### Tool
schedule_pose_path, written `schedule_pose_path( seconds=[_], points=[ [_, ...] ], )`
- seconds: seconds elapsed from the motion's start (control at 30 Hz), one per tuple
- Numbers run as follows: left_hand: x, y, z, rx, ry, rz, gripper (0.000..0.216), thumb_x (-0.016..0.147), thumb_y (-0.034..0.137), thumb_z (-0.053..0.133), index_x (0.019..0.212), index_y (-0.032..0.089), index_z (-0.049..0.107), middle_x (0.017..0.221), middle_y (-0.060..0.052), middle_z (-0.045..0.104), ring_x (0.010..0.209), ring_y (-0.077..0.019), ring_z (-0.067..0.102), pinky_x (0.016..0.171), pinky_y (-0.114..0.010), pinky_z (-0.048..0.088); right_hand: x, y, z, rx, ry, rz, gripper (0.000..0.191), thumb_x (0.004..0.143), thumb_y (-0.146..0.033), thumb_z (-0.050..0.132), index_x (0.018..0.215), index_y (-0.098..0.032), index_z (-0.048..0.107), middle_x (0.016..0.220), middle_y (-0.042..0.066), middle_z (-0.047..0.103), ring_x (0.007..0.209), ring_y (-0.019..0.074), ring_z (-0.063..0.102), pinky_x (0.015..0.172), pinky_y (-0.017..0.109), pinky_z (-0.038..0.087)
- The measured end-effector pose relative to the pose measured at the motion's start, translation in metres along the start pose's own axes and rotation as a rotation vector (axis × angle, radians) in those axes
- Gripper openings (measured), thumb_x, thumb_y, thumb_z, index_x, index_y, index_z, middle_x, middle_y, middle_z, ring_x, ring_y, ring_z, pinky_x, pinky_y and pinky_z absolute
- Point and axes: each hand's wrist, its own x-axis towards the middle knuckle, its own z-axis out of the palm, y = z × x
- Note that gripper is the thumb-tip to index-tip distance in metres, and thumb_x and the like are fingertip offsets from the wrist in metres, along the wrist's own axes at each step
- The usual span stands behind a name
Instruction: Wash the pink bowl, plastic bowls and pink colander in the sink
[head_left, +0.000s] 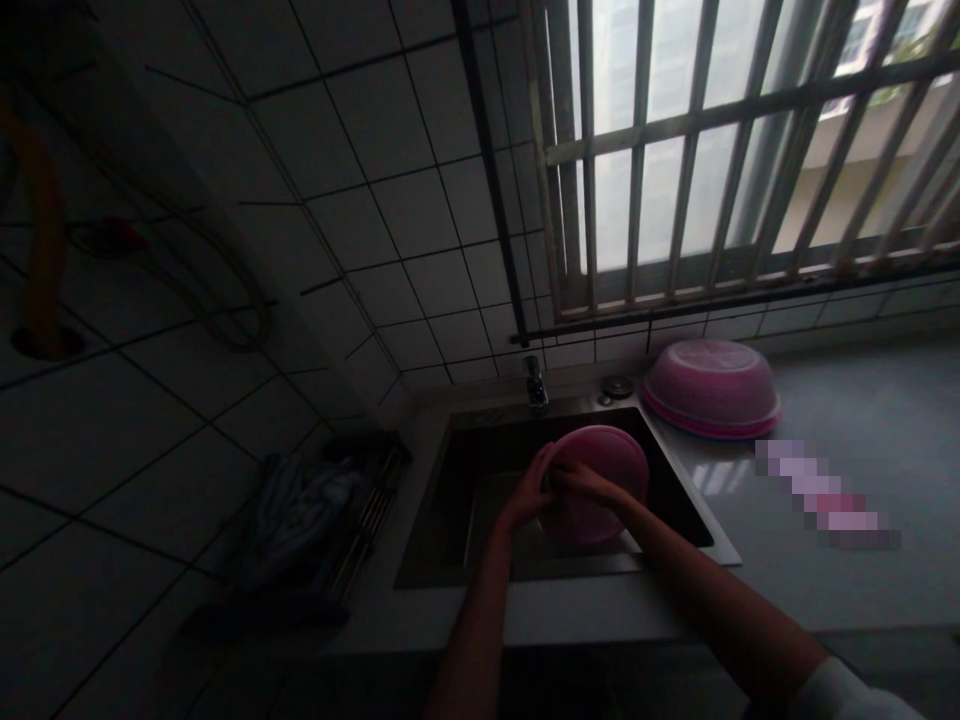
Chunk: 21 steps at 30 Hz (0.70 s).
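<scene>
A pink plastic basin [615, 465] is tilted up on its side inside the sink [442, 500], its hollow facing me. My left hand [531, 492] grips the basin's left rim, fingers wrapped over the edge. Reaching across from the right, my right hand [581, 480] is inside the basin near that same rim, its fingers bent and closed. A small dark patch shows at those fingertips, too dim to identify. Behind the basin stands a chrome faucet [535, 388]; I cannot tell whether water runs.
Upside-down pink basins [712, 385] sit stacked on the counter [885, 400] to the right. A round dark drain piece [618, 386] lies by the sink's back corner. Crumpled cloth [300, 505] rests on a dark rack [371, 515] at left. Behind is a barred window [675, 190].
</scene>
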Motion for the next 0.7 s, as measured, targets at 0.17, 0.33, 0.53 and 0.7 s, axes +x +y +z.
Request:
schedule_pose_path(
  seconds=[0.17, 0.33, 0.53, 0.7],
  points=[
    [0.007, 0.003, 0.002, -0.024, 0.049, 0.021, 0.107, 0.069, 0.054, 0.092, 0.16, 0.028, 0.042, 0.171, -0.013, 0.036, 0.16, -0.0385, 0.027, 0.133, -0.057, 0.017, 0.009, -0.011, -0.028, 0.043, 0.441, -0.094, 0.033, 0.079, -0.054, 0.067, 0.087, -0.022, 0.068, 0.086, 0.003, 0.071, 0.078, 0.0214, 0.061, 0.076, 0.035, 0.054],
    [0.007, -0.002, 0.001, 0.017, 0.033, 0.055, 0.103, 0.072, 0.051, 0.09, 0.16, 0.027, 0.042, 0.169, -0.014, 0.039, 0.158, -0.0388, 0.032, 0.132, -0.059, 0.02, 0.001, -0.015, -0.01, 0.095, 0.205, -0.027, 0.029, 0.079, -0.049, 0.069, 0.09, -0.022, 0.069, 0.088, 0.003, 0.072, 0.077, 0.0203, 0.061, 0.075, 0.033, 0.054],
    [0.005, -0.011, -0.001, 0.055, 0.027, 0.024, 0.102, 0.072, 0.042, 0.089, 0.161, 0.027, 0.041, 0.17, -0.012, 0.037, 0.159, -0.0383, 0.03, 0.133, -0.059, 0.017, -0.003, -0.008, 0.003, 0.071, -0.039, 0.041, 0.028, 0.077, -0.044, 0.073, 0.091, -0.02, 0.071, 0.087, 0.003, 0.072, 0.073, 0.0181, 0.06, 0.071, 0.032, 0.053],
    [0.012, -0.008, 0.001, 0.05, 0.037, 0.087, 0.104, 0.073, 0.046, 0.09, 0.161, 0.028, 0.039, 0.17, -0.013, 0.037, 0.159, -0.0379, 0.03, 0.132, -0.06, 0.019, 0.007, -0.015, -0.025, 0.171, 0.369, -0.037, 0.03, 0.08, -0.051, 0.066, 0.084, -0.021, 0.063, 0.077, 0.001, 0.067, 0.065, 0.0165, 0.056, 0.062, 0.028, 0.048]
  ],
)
